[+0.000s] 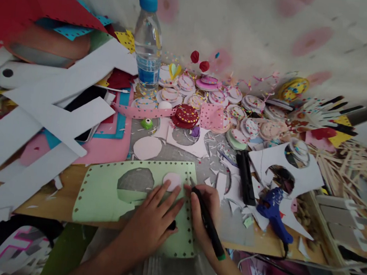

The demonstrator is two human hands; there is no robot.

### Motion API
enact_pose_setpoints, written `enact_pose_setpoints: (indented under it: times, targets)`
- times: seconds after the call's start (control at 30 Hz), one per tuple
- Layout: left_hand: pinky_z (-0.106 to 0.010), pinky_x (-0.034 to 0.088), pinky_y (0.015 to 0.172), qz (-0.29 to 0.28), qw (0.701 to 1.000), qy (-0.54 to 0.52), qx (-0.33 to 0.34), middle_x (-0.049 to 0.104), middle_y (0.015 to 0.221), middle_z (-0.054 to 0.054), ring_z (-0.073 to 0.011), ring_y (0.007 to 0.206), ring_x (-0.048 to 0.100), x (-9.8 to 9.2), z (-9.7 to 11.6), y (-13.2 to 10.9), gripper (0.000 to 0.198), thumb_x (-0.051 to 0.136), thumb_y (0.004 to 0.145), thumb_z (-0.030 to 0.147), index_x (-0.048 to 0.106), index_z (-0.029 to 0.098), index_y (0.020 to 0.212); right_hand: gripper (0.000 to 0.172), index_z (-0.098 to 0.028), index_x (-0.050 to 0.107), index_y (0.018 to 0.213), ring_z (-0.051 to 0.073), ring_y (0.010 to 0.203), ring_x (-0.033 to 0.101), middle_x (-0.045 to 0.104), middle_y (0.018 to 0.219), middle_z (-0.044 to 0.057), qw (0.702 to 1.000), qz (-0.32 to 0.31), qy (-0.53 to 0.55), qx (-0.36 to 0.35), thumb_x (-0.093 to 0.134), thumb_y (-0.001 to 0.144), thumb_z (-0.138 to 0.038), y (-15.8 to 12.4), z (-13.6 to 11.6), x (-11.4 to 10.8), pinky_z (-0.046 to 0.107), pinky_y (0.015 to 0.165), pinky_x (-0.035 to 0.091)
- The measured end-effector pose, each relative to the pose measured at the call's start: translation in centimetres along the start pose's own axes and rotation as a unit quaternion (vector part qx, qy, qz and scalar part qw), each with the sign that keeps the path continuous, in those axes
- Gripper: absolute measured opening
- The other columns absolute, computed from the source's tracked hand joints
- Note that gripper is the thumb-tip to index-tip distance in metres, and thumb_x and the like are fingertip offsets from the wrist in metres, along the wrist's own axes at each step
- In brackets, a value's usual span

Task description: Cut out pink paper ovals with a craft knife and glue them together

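Note:
A light green paper sheet (101, 190) with dark dots along its edges lies in front of me, with a large hole cut in its left half. On it rests a small pale disc (172, 181), touched by the fingertips of my left hand (159, 210), whose fingers are spread flat. A small black piece (172, 225), perhaps a pen cap, shows beside its thumb. My right hand (208, 204) is closed around a black marker (209, 225) with a green end; its tip points at the sheet just right of the disc.
Behind stand a water bottle (150, 44) and several decorated paper discs (185, 115). White card strips (59, 118) pile up on the left. To the right lie a black stapler-like tool (246, 177), a blue glue gun (275, 214), cut card (308, 182) and wooden sticks (341, 168).

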State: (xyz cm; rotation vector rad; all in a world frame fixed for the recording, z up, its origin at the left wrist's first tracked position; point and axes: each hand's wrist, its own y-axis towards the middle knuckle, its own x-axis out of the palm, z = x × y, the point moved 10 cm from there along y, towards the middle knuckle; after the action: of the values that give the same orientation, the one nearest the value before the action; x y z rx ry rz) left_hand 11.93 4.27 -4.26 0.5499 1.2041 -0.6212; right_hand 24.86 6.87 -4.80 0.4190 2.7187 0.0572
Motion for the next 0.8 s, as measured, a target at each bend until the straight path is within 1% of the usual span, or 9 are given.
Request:
enact_pose_setpoints:
  times: [0.1, 0.17, 0.3, 0.37, 0.47, 0.53, 0.67, 0.73, 0.8]
  targets:
    - [-0.048, 0.034, 0.107, 0.0, 1.0, 0.008, 0.009, 0.037, 0.153, -0.01, -0.0375, 0.139, 0.033, 0.2, 0.1, -0.4, 0.061, 0.069, 0.082, 0.032, 0.048, 0.017, 0.137, 0.019, -0.023, 0.051, 0.104, 0.023, 0.088, 0.062, 0.061, 0.097, 0.005, 0.999, 0.032, -0.01, -0.002, 0.059, 0.089, -0.033, 1.3, -0.2, -0.9, 0.039, 0.078, 0.05]
    - [-0.049, 0.035, 0.107, 0.001, 1.0, 0.009, 0.008, 0.037, 0.152, -0.011, -0.0382, 0.138, 0.033, 0.3, 0.2, -0.6, 0.061, 0.069, 0.082, 0.033, 0.048, 0.017, 0.137, 0.02, -0.024, 0.049, 0.104, 0.023, 0.088, 0.063, 0.059, 0.098, 0.005, 0.999, 0.041, -0.006, 0.004, 0.058, 0.09, -0.035, 2.5, -0.3, -0.9, 0.04, 0.078, 0.052]
    - [-0.049, 0.036, 0.107, 0.001, 1.0, 0.0, 0.01, 0.035, 0.153, -0.011, -0.0373, 0.14, 0.03, 0.3, 0.2, -1.1, 0.056, 0.063, 0.086, 0.034, 0.047, 0.017, 0.137, 0.017, -0.027, 0.04, 0.105, 0.022, 0.081, 0.069, 0.057, 0.096, 0.003, 0.997, -0.015, 0.064, 0.028, 0.048, 0.095, -0.038, 4.0, -0.3, 0.9, 0.038, 0.068, 0.057]
    - [-0.048, 0.034, 0.109, 0.006, 1.0, -0.004, 0.016, 0.036, 0.153, -0.011, -0.033, 0.141, 0.03, 0.2, 0.3, -1.5, 0.053, 0.058, 0.09, 0.033, 0.045, 0.016, 0.139, 0.019, -0.027, 0.038, 0.106, 0.022, 0.085, 0.068, 0.058, 0.095, 0.003, 0.997, -0.036, 0.072, 0.022, 0.048, 0.095, -0.037, 4.4, -0.5, 1.5, 0.04, 0.074, 0.056]
    - [-0.046, 0.031, 0.111, 0.02, 1.0, -0.002, 0.024, 0.038, 0.152, -0.011, -0.0257, 0.141, 0.032, 0.2, 0.5, -2.0, 0.049, 0.05, 0.095, 0.032, 0.042, 0.016, 0.14, 0.023, -0.026, 0.042, 0.106, 0.023, 0.092, 0.064, 0.06, 0.097, 0.004, 0.998, -0.051, 0.037, -0.007, 0.055, 0.091, -0.037, 5.1, -1.0, 1.8, 0.043, 0.085, 0.051]
    - [-0.045, 0.031, 0.111, 0.023, 0.999, 0.004, 0.027, 0.038, 0.152, -0.01, -0.0242, 0.141, 0.032, 0.2, 0.6, -2.1, 0.048, 0.048, 0.096, 0.032, 0.042, 0.016, 0.14, 0.024, -0.025, 0.046, 0.105, 0.024, 0.09, 0.063, 0.062, 0.096, 0.005, 0.996, -0.088, 0.03, -0.015, 0.059, 0.088, -0.037, 5.7, -1.1, 2.4, 0.042, 0.084, 0.05]
    - [-0.045, 0.03, 0.11, 0.025, 0.999, 0.018, 0.031, 0.039, 0.152, -0.01, -0.0245, 0.141, 0.033, 0.3, 0.7, -2.2, 0.048, 0.048, 0.096, 0.034, 0.042, 0.016, 0.14, 0.024, -0.026, 0.046, 0.108, 0.019, 0.069, 0.063, 0.063, 0.089, 0.002, 0.984, -0.169, 0.05, -0.014, 0.055, 0.091, -0.04, 6.2, -1.9, 3.5, 0.035, 0.067, 0.053]
    - [-0.045, 0.029, 0.111, 0.027, 0.999, 0.023, 0.029, 0.039, 0.152, -0.009, -0.0243, 0.141, 0.033, 0.3, 0.7, -2.1, 0.049, 0.048, 0.095, 0.036, 0.042, 0.016, 0.14, 0.021, -0.027, 0.043, 0.109, 0.017, 0.063, 0.064, 0.064, 0.088, 0.001, 0.971, -0.223, 0.084, -0.011, 0.05, 0.094, -0.041, 5.5, -2.7, 4.2, 0.033, 0.063, 0.053]
    - [-0.045, 0.029, 0.111, 0.027, 0.999, 0.024, 0.027, 0.039, 0.152, -0.009, -0.0242, 0.14, 0.034, 0.3, 0.7, -2.1, 0.049, 0.047, 0.095, 0.038, 0.043, 0.016, 0.139, 0.018, -0.028, 0.043, 0.109, 0.016, 0.065, 0.066, 0.065, 0.09, 0.0, 0.947, -0.291, 0.136, 0.001, 0.048, 0.096, -0.039, 4.3, -3.4, 5.1, 0.034, 0.066, 0.054]
